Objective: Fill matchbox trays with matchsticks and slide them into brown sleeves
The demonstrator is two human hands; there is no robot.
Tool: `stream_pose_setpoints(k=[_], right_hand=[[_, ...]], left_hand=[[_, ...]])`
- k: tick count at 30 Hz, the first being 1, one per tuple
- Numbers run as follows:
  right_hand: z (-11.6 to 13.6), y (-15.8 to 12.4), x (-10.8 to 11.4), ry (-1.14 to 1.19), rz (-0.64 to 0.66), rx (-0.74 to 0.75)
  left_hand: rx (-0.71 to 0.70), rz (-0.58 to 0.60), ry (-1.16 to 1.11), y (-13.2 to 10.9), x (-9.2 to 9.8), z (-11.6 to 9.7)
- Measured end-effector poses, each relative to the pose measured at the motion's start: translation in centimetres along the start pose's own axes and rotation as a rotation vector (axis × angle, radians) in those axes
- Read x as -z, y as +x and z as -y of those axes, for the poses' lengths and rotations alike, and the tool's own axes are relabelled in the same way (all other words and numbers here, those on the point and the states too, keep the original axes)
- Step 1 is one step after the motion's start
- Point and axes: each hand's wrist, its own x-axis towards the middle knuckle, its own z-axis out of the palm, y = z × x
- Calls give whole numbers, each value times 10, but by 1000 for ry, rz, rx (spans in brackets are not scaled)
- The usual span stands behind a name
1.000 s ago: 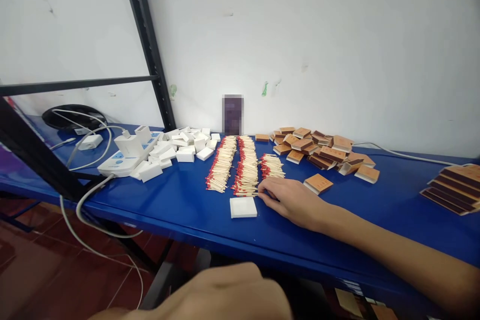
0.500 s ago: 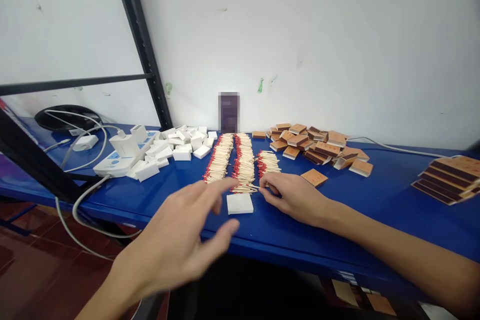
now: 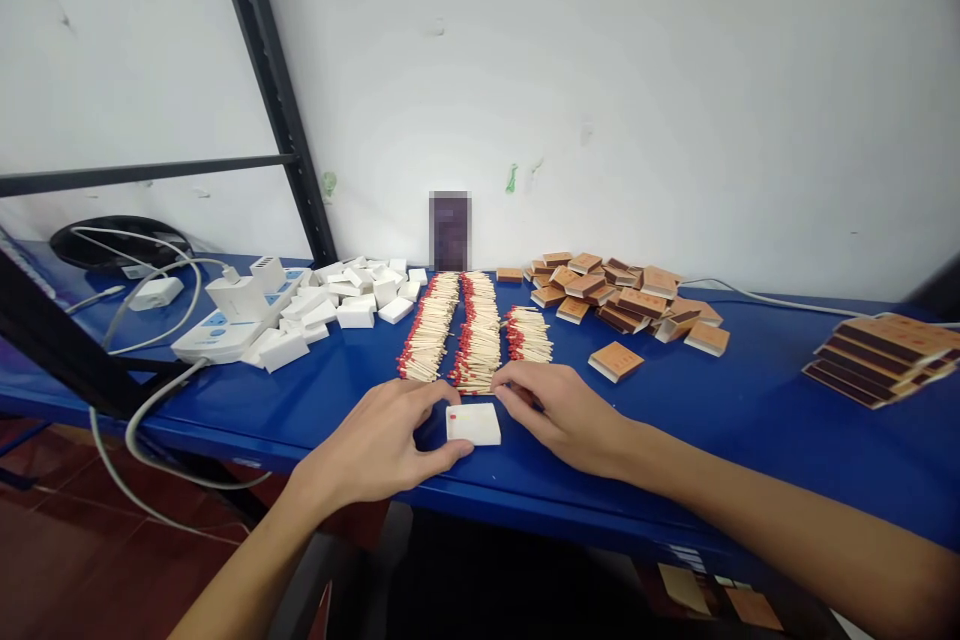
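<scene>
A small white inner matchbox tray (image 3: 473, 424) lies near the front edge of the blue table (image 3: 750, 420). My left hand (image 3: 386, 445) rests beside it, with thumb and fingers touching its left side. My right hand (image 3: 559, 408) lies just right of the tray, fingertips pinched at the near end of the rows of red-tipped matches (image 3: 474, 330). What the right fingers pinch is too small to name. A single brown matchbox sleeve (image 3: 616, 361) lies right of the matches.
A heap of white trays (image 3: 337, 303) and a white power strip (image 3: 225, 325) with cables sit at left. Brown sleeves (image 3: 622, 295) are piled at the back, and a dark stack (image 3: 874, 355) lies far right. A black frame post (image 3: 274, 90) stands at left.
My left hand came up from below the table edge and reached forward to the white tray. My right hand stayed at the matches' near end. The view shifted slightly.
</scene>
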Motion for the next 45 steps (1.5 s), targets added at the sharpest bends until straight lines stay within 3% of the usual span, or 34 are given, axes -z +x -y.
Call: stream_pose_setpoints(k=[11, 19, 23, 28, 32, 36, 41, 45], right_hand=[[-8, 2, -4, -61, 84, -49], [-9, 2, 0, -86, 171, -111], [-5, 2, 6, -92, 148, -84], [10, 2, 8, 10, 16, -65], [19, 3, 3, 33, 52, -44], [8, 5, 2, -30, 29, -80], [-5, 4, 0, -73, 147, -78], [-2, 3, 3, -56, 164, -64]], left_hand=[[-26, 0, -93, 0, 2, 4], [4, -124, -158, -4, -2, 9], [21, -109, -92, -4, 0, 7], [9, -70, -89, 1, 2, 0], [9, -58, -89, 2, 1, -1], [-23, -43, -43, 0, 1, 0], [-30, -20, 13, -2, 1, -3], [-34, 25, -8, -3, 1, -4]])
